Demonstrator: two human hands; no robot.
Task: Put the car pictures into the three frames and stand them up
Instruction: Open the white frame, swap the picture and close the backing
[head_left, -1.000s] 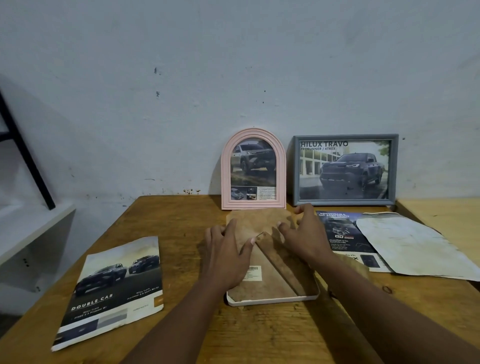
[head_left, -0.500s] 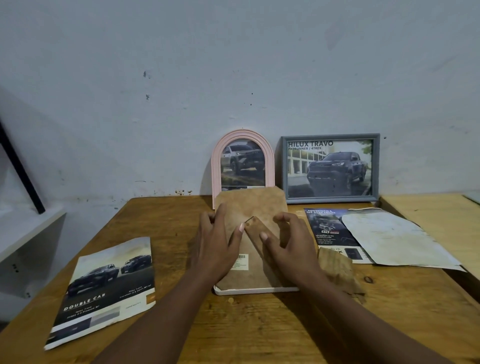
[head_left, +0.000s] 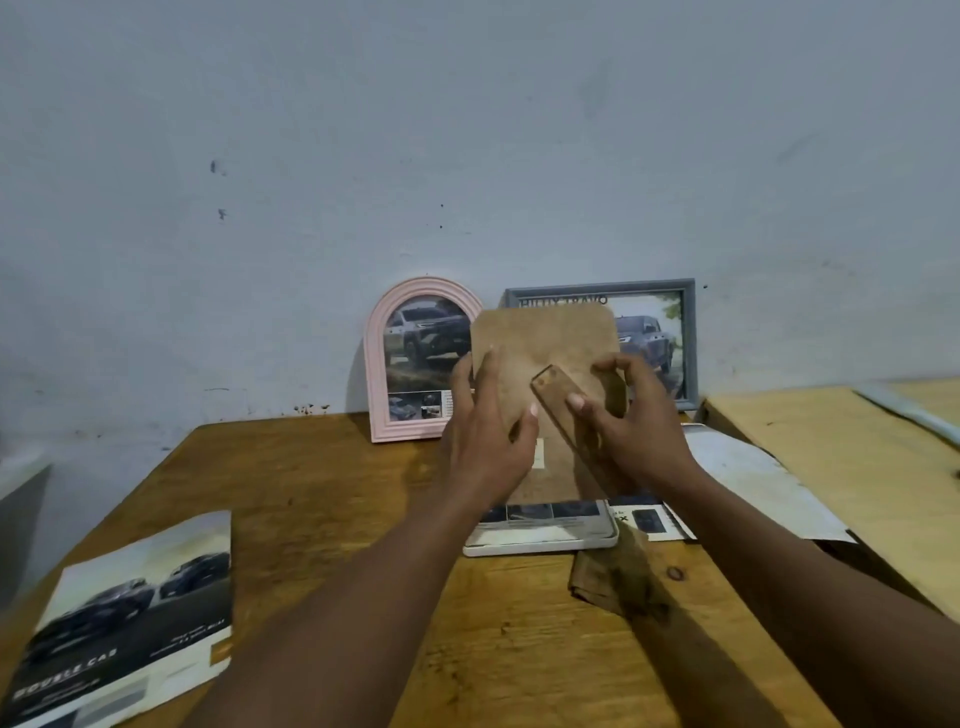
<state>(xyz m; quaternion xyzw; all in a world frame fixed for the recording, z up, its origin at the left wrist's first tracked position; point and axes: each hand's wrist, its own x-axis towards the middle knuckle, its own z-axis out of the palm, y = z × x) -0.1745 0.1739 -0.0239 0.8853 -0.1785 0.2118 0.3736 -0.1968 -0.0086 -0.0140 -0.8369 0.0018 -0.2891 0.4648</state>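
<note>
A pink arched frame (head_left: 423, 358) and a grey frame (head_left: 654, 332) stand against the wall, each with a car picture in it. A white frame (head_left: 540, 543) lies flat on the wooden table (head_left: 322, 493), a picture's edge showing inside it. Above it, the brown backing board (head_left: 545, 338) is raised and tilted up. My left hand (head_left: 488, 441) grips the board's left edge. My right hand (head_left: 634, 426) pinches the board's fold-out stand leg (head_left: 558, 389).
A "Double Cab" car brochure (head_left: 130, 618) lies at the table's front left. A dark leaflet (head_left: 644, 519) and a crumpled white sheet (head_left: 753, 483) lie to the right of the white frame. A brown scrap (head_left: 618, 577) sits below it. A second tabletop (head_left: 831, 467) adjoins on the right.
The backing board has come up off the white frame, from lying flat to tilted upright, and both hands rose with it. The picture inside the white frame now shows.
</note>
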